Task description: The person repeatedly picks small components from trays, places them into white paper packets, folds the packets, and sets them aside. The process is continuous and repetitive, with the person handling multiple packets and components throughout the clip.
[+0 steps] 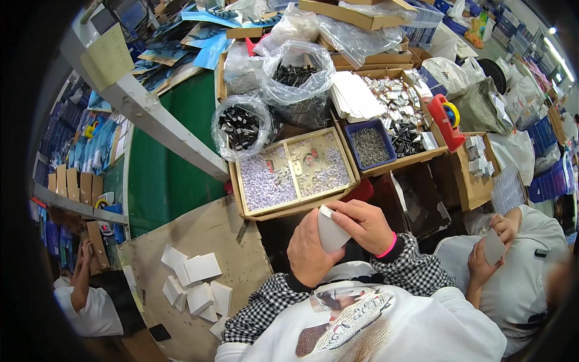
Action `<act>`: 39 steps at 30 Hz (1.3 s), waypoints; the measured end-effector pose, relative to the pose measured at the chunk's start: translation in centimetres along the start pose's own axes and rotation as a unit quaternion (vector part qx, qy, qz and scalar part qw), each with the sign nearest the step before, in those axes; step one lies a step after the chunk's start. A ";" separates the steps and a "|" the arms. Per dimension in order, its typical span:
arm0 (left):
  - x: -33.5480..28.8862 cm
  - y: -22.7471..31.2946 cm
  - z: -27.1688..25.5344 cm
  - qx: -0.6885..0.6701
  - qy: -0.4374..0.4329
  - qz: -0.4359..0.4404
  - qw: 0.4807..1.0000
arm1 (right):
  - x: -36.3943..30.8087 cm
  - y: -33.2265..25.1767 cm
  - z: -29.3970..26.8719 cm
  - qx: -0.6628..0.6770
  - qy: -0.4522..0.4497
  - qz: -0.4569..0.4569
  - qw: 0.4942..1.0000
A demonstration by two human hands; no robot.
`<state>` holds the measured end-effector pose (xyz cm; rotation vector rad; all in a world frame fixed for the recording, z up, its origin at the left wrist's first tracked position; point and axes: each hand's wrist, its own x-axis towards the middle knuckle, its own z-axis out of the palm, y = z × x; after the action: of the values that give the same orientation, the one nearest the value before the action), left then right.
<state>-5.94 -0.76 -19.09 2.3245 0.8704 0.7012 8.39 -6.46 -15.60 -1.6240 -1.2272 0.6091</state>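
Note:
Both hands are in front of my chest, closed around a small flat white box (332, 234). My left hand (311, 253) wraps its side and lower edge. The fingers of my right hand (367, 224) pinch its upper right edge, thumb lying along it. Just beyond them is a two-part wooden tray (292, 171) with many tiny pale purple and silvery pieces. On a brown cardboard sheet (241, 265) at the left, several similar white boxes (200, 297) lie in a loose pile.
Clear bags of black parts (240, 125) stand behind the tray. Right of it are a blue bin (377, 163) of small metal parts and a red tape dispenser (445, 123). A metal post (154, 108) slants across the left. A co-worker (512, 265) sits close at my right, holding a grey-white flat piece.

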 end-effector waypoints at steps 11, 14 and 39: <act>-0.5 0.0 -0.3 0.007 0.048 0.044 0.998 | -0.4 -0.8 0.0 0.019 0.028 -0.029 0.999; -0.5 0.0 -0.4 0.027 0.062 0.055 0.996 | -0.4 -0.9 0.0 -0.026 0.036 -0.058 0.997; -0.2 0.8 0.7 0.071 0.090 0.042 0.993 | -1.7 -0.8 2.1 -0.237 0.128 -0.112 0.956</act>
<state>-5.30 -1.60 -19.09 2.4653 0.9328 0.9224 5.71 -7.21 -15.96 -1.8456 -1.4022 -0.0510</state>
